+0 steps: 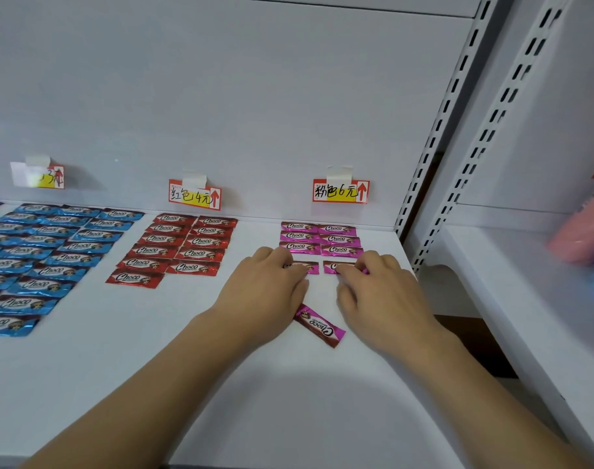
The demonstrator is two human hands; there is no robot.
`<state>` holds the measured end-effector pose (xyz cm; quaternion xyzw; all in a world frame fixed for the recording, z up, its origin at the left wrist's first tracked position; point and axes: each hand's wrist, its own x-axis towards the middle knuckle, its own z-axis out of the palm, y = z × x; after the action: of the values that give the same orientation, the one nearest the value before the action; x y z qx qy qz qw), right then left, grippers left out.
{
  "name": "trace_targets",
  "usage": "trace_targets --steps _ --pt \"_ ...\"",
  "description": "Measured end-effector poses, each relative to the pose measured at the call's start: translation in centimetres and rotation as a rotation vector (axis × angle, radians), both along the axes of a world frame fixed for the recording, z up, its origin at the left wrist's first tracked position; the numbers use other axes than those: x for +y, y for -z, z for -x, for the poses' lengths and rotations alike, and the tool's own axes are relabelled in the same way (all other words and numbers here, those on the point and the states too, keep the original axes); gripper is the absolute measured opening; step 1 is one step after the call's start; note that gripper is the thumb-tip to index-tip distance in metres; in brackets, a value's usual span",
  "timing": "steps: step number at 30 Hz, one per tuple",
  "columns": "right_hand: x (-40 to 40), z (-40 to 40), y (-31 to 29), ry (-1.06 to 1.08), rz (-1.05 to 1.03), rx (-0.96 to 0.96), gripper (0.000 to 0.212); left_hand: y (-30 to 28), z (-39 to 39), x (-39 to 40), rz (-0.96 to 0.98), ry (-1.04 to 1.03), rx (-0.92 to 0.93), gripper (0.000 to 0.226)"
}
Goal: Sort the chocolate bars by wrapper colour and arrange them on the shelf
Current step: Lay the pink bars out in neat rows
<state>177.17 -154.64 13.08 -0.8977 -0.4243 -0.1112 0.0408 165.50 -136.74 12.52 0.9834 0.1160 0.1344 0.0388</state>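
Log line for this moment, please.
left hand on pink bar | right hand on pink bar | loose pink bar unplaced

I read the shelf as painted sheet metal, matt white, smooth, same for the back panel. Slotted uprights at 2 o'clock look like the same painted metal. Blue bars at 9 o'clock, red bars and pink bars near centre: all glossy foil-like film, crinkled at the crimped ends, catching highlights. The loose pink bar by my hands has the same shiny wrap. Price tags look like matt paper, held by dull pale tape.
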Motion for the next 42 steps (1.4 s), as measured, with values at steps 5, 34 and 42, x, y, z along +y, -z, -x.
trace_targets --steps 5,34,42 --pt "0.4 0.3 0.1 0.028 0.01 -0.018 0.038 0.3 -0.8 0.0 -0.008 -0.017 -0.007 0.04" --pt "0.2 0.5 0.1 0.025 -0.061 0.032 0.042 -0.4 -0.5 -0.6 0.116 -0.074 -0.024 0.046" --pt "-1.9 2.8 -0.9 -0.414 -0.193 0.224 0.031 -0.1 4.3 -0.9 0.111 -0.077 0.041 0.044"
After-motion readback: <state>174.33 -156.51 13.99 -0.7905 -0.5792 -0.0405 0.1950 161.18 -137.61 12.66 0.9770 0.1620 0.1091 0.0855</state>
